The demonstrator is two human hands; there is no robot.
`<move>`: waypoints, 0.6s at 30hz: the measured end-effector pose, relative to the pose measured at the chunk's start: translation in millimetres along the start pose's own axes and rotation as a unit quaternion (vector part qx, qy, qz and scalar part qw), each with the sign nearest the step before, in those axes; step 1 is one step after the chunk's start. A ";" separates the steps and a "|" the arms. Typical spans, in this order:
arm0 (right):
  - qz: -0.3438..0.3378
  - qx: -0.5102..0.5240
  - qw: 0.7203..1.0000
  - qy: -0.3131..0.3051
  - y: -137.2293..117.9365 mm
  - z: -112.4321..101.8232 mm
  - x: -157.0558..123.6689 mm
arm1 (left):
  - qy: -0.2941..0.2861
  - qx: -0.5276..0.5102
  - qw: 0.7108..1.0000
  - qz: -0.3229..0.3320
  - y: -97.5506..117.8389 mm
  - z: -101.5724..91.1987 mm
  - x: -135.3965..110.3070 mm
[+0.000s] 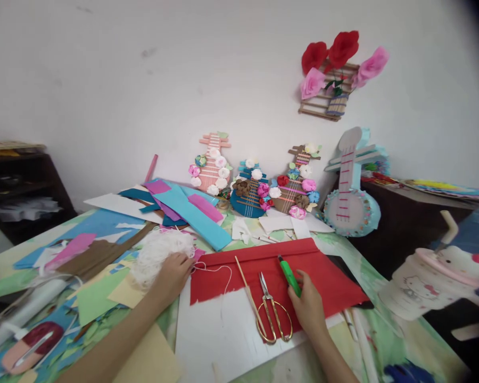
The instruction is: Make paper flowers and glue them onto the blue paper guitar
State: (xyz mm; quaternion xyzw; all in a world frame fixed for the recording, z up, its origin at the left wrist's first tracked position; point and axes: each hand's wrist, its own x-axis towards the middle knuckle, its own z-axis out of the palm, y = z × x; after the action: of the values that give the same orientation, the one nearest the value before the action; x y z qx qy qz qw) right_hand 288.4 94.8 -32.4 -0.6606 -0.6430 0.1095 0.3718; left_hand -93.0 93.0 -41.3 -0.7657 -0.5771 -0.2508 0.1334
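My right hand [309, 306] grips a green utility knife [289, 275], blade end pointing away over a sheet of red crepe paper [327, 276] lying on a white board [223, 335]. My left hand [173, 274] is closed on a tangle of white string [157, 252] at the red paper's left edge; one strand trails across the paper. Gold-handled scissors [272, 311] and a thin wooden stick [247, 290] lie on the board between my hands.
Coloured paper sheets [187, 210] cover the table's left and back. Small decorated craft guitars [249, 189] lean on the wall, a larger blue one [349, 197] to the right. A cartoon cat cup [431, 282] stands at right. Paper flowers [335, 69] hang on the wall.
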 end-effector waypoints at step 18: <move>0.094 0.040 0.991 0.086 1.9 -27.8 9.8 | 0.262 -0.056 0.963 -0.002 25.4 -89.3 16.3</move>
State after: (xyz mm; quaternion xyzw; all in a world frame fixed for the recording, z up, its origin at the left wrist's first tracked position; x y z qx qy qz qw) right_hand 308.7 94.4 -10.9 -0.7097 -0.5388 0.1121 0.4397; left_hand -85.9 54.7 44.5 -0.6780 -0.5089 -0.4748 0.2367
